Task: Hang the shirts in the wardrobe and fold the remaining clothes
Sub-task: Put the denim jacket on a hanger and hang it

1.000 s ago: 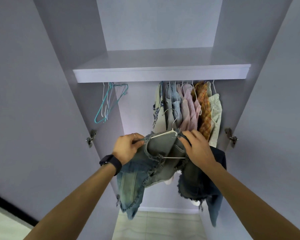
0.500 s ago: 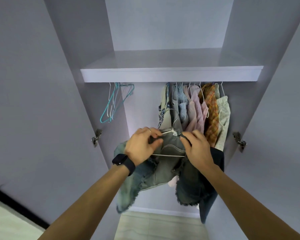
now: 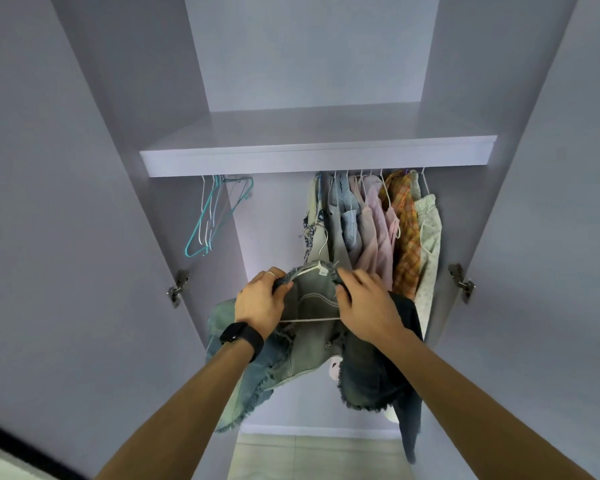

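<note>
A frayed denim jacket (image 3: 312,299) sits on a white wire hanger (image 3: 317,263) in front of the open wardrobe, below the rail. My left hand (image 3: 260,303) grips the jacket's left shoulder over the hanger. On the other side my right hand (image 3: 364,306) grips the right shoulder. The hanger's hook points up, free of the rail. Several shirts (image 3: 378,230) hang on the right half of the rail.
Empty teal and white hangers (image 3: 212,220) hang at the rail's left end. A white shelf (image 3: 316,154) spans the wardrobe above the rail. Both doors stand open, with hinges (image 3: 177,289) on each side. Tiled floor (image 3: 312,455) shows below.
My left hand moved in from the jacket's left edge to the hanger's shoulder. Jacket and hanger now sit a little higher and nearer the hanging shirts.
</note>
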`<action>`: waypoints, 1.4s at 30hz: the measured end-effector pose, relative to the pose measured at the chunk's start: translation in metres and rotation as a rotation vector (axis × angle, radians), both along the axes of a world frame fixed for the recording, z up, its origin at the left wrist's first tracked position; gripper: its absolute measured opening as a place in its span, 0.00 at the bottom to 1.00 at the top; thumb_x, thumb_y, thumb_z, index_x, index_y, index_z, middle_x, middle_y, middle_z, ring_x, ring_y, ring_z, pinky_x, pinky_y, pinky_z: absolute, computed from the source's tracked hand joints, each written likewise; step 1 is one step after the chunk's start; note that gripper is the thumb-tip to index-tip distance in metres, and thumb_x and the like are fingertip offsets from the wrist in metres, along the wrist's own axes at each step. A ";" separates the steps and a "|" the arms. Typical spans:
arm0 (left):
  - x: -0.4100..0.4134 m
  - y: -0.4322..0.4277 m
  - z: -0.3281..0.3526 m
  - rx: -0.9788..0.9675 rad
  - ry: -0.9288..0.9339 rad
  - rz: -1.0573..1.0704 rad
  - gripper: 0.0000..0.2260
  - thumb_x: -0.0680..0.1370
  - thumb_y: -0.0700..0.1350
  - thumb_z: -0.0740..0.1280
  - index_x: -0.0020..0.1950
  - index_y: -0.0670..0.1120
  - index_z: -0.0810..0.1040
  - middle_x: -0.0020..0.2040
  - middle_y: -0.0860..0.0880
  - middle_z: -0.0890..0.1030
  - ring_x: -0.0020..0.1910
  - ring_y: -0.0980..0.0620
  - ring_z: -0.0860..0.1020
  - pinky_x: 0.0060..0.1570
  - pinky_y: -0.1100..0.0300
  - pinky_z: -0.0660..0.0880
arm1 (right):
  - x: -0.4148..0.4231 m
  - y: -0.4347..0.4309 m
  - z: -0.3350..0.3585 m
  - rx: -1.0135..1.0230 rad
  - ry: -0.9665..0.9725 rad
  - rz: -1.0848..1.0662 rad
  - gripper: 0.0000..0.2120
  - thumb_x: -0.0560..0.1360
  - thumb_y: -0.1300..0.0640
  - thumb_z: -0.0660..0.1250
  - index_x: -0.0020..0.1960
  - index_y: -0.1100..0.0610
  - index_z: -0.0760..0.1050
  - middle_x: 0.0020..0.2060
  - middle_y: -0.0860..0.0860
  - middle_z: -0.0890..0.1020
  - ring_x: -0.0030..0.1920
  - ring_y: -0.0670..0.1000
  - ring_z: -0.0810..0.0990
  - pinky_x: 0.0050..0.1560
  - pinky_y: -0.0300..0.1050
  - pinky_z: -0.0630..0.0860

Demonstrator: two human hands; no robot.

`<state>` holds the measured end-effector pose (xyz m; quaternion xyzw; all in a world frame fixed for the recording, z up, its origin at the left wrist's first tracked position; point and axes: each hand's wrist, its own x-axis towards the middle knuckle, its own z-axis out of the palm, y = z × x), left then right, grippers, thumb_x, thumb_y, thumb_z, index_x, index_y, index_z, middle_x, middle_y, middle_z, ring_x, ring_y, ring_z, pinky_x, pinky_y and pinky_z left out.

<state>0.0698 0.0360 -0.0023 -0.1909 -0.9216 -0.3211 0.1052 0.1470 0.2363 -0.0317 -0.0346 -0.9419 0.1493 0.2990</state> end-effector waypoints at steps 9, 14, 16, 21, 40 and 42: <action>0.002 0.006 0.013 -0.114 0.010 -0.139 0.12 0.80 0.56 0.66 0.59 0.51 0.79 0.51 0.49 0.84 0.51 0.45 0.80 0.47 0.54 0.77 | 0.006 0.019 -0.002 0.044 0.184 0.009 0.07 0.77 0.51 0.67 0.48 0.53 0.82 0.38 0.47 0.83 0.33 0.52 0.81 0.27 0.42 0.70; -0.007 -0.011 0.026 -0.225 -0.068 -0.292 0.19 0.78 0.66 0.63 0.64 0.58 0.77 0.52 0.52 0.84 0.53 0.48 0.81 0.52 0.55 0.77 | 0.008 0.026 0.001 -0.027 0.198 0.006 0.05 0.77 0.58 0.72 0.53 0.55 0.81 0.41 0.51 0.83 0.38 0.55 0.81 0.32 0.47 0.76; -0.017 -0.036 0.023 -0.368 -0.065 -0.251 0.22 0.77 0.69 0.62 0.66 0.61 0.73 0.56 0.53 0.83 0.55 0.48 0.80 0.54 0.53 0.77 | 0.010 0.038 0.007 -0.046 0.199 -0.002 0.06 0.77 0.58 0.71 0.54 0.57 0.81 0.43 0.52 0.83 0.40 0.56 0.82 0.34 0.49 0.78; -0.034 -0.084 -0.008 -0.259 -0.306 -0.028 0.17 0.77 0.61 0.69 0.60 0.52 0.77 0.54 0.48 0.83 0.47 0.45 0.81 0.45 0.57 0.78 | 0.009 0.055 0.014 0.007 0.157 -0.044 0.06 0.78 0.57 0.69 0.55 0.56 0.80 0.43 0.53 0.81 0.41 0.58 0.81 0.35 0.49 0.77; -0.034 -0.090 0.001 -0.083 -0.192 0.122 0.23 0.73 0.63 0.72 0.62 0.56 0.72 0.60 0.48 0.73 0.61 0.45 0.72 0.64 0.49 0.70 | -0.004 0.014 0.009 -0.107 0.121 0.101 0.03 0.78 0.62 0.70 0.51 0.59 0.78 0.42 0.53 0.79 0.40 0.56 0.77 0.38 0.44 0.68; -0.031 -0.089 0.011 -0.172 -0.048 0.061 0.25 0.74 0.63 0.70 0.70 0.61 0.71 0.66 0.50 0.71 0.66 0.45 0.68 0.68 0.47 0.67 | -0.003 0.016 0.012 -0.154 0.117 0.160 0.04 0.77 0.63 0.71 0.51 0.60 0.79 0.42 0.52 0.79 0.40 0.54 0.77 0.40 0.43 0.68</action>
